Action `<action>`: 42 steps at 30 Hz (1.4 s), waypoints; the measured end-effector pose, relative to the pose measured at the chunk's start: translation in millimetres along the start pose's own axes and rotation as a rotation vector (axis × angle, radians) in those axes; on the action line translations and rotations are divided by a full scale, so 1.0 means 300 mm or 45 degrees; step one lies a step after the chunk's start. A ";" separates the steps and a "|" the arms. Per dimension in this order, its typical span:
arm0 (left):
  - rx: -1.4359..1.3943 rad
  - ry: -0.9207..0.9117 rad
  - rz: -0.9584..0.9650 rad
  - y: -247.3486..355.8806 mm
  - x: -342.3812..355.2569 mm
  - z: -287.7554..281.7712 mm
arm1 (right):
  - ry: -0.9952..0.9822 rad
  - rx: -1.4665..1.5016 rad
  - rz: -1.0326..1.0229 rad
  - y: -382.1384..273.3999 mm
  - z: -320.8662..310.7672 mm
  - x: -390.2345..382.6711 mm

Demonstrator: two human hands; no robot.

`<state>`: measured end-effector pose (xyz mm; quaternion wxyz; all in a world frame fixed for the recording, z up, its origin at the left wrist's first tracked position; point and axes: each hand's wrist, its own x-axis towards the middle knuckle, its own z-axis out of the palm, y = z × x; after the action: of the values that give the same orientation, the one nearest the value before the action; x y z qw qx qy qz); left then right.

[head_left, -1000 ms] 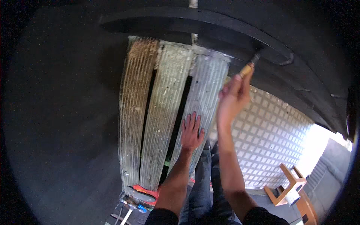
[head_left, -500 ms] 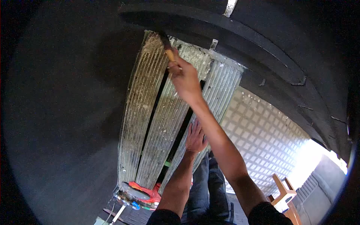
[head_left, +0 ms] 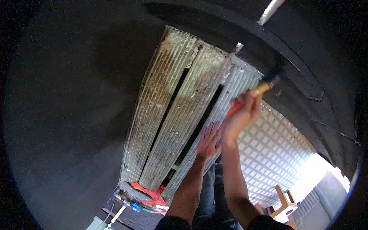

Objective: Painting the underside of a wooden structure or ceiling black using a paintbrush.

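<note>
- Right hand, fingers closed round a wooden-handled brush; its dark bristles sit near the upper end of the right plank, contact hard to tell.
- Left hand, open and holding nothing, flat on that plank.
- Leftward, the ridged middle plank and left plank.
- Farther out, a red object and a wooden stool.

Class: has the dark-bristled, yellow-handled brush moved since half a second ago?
Yes. The brush moved right across the weathered grey ribbed planks, from the far end of the left two to beside the far right corner.
</note>
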<state>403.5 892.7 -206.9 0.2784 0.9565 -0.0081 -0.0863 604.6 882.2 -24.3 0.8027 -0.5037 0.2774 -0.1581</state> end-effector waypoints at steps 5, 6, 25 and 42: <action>0.023 -0.192 -0.052 -0.017 -0.001 -0.002 | -0.359 -0.179 0.060 0.167 0.302 -0.086; 0.010 -0.213 -0.026 -0.006 0.016 0.020 | -0.459 -0.281 -0.166 0.266 0.325 -0.061; 0.032 0.053 -0.016 0.027 0.020 -0.044 | -0.622 -0.562 -0.089 0.124 0.081 0.082; -0.420 -0.048 -0.146 0.042 0.039 -0.020 | -0.629 -0.619 -0.702 0.250 0.420 -0.054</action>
<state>416.4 884.5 -197.0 0.4258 0.8951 0.0555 -0.1200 665.9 1014.8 -44.1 0.6311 -0.7556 -0.0382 -0.1714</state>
